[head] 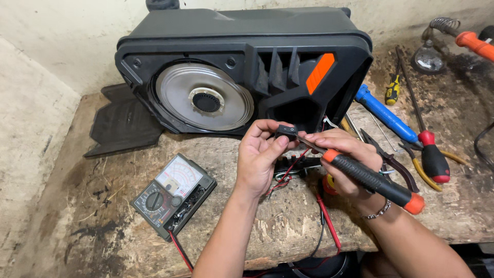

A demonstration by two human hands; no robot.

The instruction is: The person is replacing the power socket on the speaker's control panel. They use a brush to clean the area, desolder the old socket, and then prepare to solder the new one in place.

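Left grip [262, 152] pinching small black rocker switch [286, 132], red wires [288, 172] trailing

A big black speaker cabinet [242, 62] lies on its side across the worn wooden worktop [288, 226]. An analog multimeter [172, 195] rests front-left, a blue-handled screwdriver [386, 114] and a red-handled one [433, 159] sit right, pliers [391, 164] beside them.
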